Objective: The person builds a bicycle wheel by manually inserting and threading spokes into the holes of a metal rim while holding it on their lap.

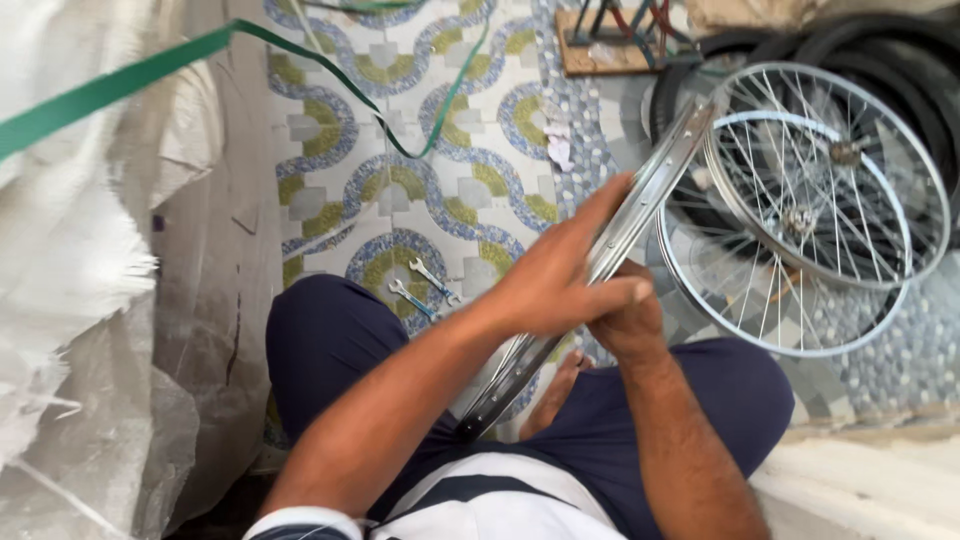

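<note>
Rim was edge-on across the person's lap, left hand pressed flat on it, right hand gripping underneath, with two spoked wheels looking finished and two spanners lying unused on the tiles.

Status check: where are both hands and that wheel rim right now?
Left hand flat on bare rim. Right hand grips rim from behind. Two spoked wheels beside; wrenches on floor.
</note>
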